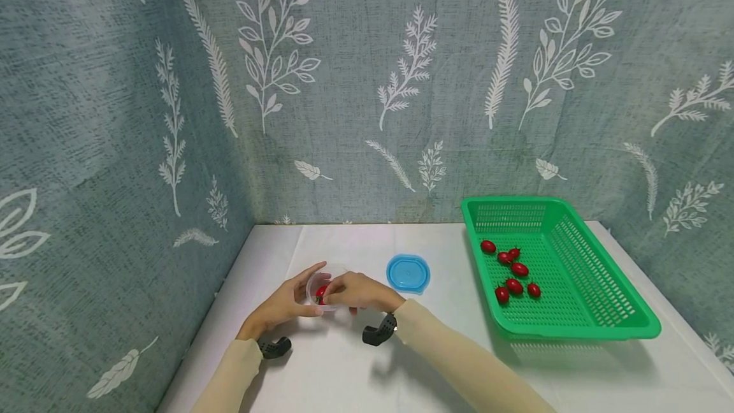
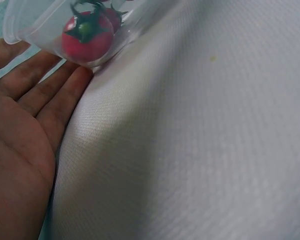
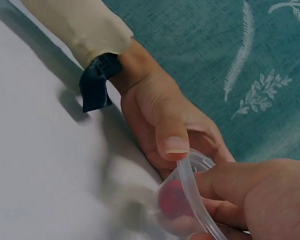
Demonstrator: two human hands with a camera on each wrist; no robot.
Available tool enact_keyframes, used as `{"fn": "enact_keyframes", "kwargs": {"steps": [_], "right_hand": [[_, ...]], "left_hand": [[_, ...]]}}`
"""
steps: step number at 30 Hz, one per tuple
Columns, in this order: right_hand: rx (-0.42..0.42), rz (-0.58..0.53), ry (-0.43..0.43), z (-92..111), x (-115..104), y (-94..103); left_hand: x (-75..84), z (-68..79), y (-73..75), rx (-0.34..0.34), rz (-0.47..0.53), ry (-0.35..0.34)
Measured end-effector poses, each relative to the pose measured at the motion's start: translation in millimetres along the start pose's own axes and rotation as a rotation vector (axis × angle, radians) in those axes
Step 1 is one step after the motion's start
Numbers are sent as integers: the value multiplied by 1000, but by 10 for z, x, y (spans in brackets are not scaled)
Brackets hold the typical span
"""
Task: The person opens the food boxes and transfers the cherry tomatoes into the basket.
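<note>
A clear plastic tub (image 1: 312, 285) stands on the white cloth, tilted a little, with red cherry tomatoes (image 2: 87, 37) with green stems inside. My left hand (image 1: 283, 301) holds the tub from the left; its thumb lies over the rim (image 3: 192, 192) in the right wrist view and its fingers support the far side. My right hand (image 1: 358, 290) reaches over the rim from the right, thumb and fingertips pinching a cherry tomato (image 1: 320, 293) inside the tub. Those fingertips are partly hidden by the tub wall in the right wrist view.
A blue lid (image 1: 408, 273) lies on the table behind and right of my hands. On the right stands a green plastic basket (image 1: 579, 334) with several cherry tomatoes (image 1: 519, 269) along its left side. Patterned grey-green fabric (image 1: 344, 81) hangs behind and at the left.
</note>
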State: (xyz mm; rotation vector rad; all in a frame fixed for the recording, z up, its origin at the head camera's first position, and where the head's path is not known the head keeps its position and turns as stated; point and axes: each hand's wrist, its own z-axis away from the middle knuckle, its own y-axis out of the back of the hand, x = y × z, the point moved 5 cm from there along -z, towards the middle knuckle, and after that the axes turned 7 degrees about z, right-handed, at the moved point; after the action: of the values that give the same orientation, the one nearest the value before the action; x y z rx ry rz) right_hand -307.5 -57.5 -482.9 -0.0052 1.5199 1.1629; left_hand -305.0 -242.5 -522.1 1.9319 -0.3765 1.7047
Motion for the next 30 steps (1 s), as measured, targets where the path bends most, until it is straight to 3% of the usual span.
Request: {"fn": "enact_keyframes", "kwargs": {"steps": [9,13,22,30], "right_hand": [[53,-194,57,39,52,12],[56,-225,87,62,36,30],[105,-213,84,87,68,53],[168,-126,81,158,59,161]], "left_hand": [[-17,13,11,19,4,37],[-29,11,25,25,1,36],[-68,1,27,20,-28,25],[-39,5,20,16,1,32]]}}
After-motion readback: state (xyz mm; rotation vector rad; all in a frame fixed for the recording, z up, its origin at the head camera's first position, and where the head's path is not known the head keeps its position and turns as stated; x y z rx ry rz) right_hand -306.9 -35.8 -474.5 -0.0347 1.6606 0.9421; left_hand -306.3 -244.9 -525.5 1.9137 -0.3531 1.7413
